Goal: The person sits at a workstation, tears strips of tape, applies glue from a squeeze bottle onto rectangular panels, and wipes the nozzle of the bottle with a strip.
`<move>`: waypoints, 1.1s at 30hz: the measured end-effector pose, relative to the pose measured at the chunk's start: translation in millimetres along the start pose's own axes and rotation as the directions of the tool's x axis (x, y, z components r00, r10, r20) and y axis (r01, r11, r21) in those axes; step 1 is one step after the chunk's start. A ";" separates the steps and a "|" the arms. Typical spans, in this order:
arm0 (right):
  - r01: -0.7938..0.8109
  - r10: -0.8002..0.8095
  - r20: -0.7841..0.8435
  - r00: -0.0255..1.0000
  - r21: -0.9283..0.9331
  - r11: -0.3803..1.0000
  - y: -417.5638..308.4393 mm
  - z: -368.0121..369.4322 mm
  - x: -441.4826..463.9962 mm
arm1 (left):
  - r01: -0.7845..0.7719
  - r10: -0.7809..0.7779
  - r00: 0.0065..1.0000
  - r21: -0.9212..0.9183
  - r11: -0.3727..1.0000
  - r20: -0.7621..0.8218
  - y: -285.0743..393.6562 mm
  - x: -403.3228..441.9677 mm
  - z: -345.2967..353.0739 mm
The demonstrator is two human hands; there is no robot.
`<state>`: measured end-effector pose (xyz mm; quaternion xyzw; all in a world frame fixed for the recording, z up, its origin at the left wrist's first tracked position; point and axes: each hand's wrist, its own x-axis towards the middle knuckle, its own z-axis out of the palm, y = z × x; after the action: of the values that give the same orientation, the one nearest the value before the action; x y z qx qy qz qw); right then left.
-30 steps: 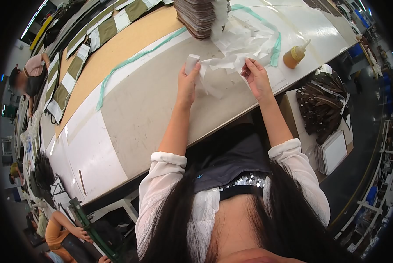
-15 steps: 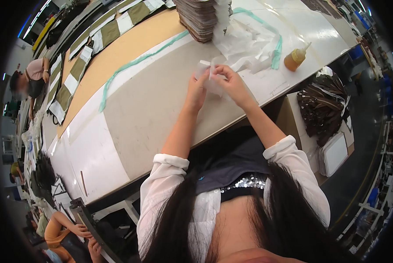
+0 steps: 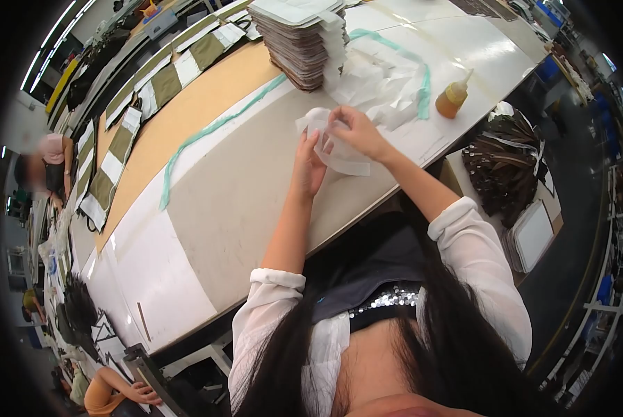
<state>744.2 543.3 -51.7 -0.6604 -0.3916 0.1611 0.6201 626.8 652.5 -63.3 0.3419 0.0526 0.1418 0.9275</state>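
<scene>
Above the near edge of the table, my left hand (image 3: pixel 310 165) is closed on a thin, translucent white sheet (image 3: pixel 347 164), thumb and fingers pinching it. My right hand (image 3: pixel 361 133) pinches the upper part of the same sheet. A loose flap hangs below the right fingers toward the tabletop. Just beyond the hands lies a heap of crumpled white translucent sheets (image 3: pixel 381 87). To the left of that heap stands a tall stack of layered pieces (image 3: pixel 299 52) with pale ones on top.
Green tape strips (image 3: pixel 221 130) run along the table (image 3: pixel 221 229). A bottle of amber liquid (image 3: pixel 452 99) stands right of the heap. Olive-and-white pieces (image 3: pixel 117 156) lie at the far left. Below the right edge is a dark sequined bundle (image 3: pixel 504 167). Other people work at left.
The sheet has spread out, and a larger flap now hangs under my right hand. My hands have moved slightly apart. The view has shifted, showing more of the stack's top.
</scene>
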 end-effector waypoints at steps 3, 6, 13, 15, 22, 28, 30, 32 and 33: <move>-0.090 0.090 0.009 0.996 0.163 0.982 -19.4 -42.5 17.5 | 0.044 -0.042 0.999 -0.074 0.996 0.020 -1.5 2.6 -2.6; -0.133 0.143 -0.051 0.988 0.168 0.977 -40.7 -73.4 27.3 | 0.121 -0.124 0.992 0.072 0.990 0.037 -5.4 4.6 -10.8; -0.008 0.012 0.060 0.998 -0.055 0.998 -7.3 -38.5 -6.5 | 0.104 -0.142 0.990 0.576 0.811 0.022 -16.6 1.2 -9.4; -0.021 0.031 0.063 0.998 -0.142 0.990 -0.1 -23.1 -25.0 | 0.034 -0.055 0.998 0.647 0.762 0.011 -21.9 3.0 -13.4; 0.138 -0.126 0.057 0.990 -0.422 0.896 -12.4 23.0 -69.8 | -0.008 0.091 0.961 0.303 0.953 -0.260 -8.0 8.4 -30.9; 0.291 -0.219 0.191 0.957 -0.648 0.704 -1.9 48.8 -70.1 | -0.108 0.213 0.923 0.318 0.942 -0.320 -1.7 8.9 -36.0; 0.237 -0.136 0.200 0.970 -0.666 0.707 7.2 45.3 -65.5 | -0.127 0.242 0.907 0.323 0.938 -0.346 -0.4 10.6 -39.6; 0.160 -0.091 0.166 0.982 -0.469 0.869 15.2 34.5 -59.4 | -0.133 0.250 0.899 0.319 0.938 -0.360 0.4 11.2 -43.8; 0.118 -0.065 0.155 0.986 -0.358 0.926 15.4 26.9 -54.5 | -0.137 0.254 0.895 0.316 0.939 -0.367 1.4 11.0 -44.1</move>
<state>695.4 524.0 -86.0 -0.7324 -0.4878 0.1021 0.4639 628.4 684.2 -96.0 0.4373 0.2270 0.2935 0.8192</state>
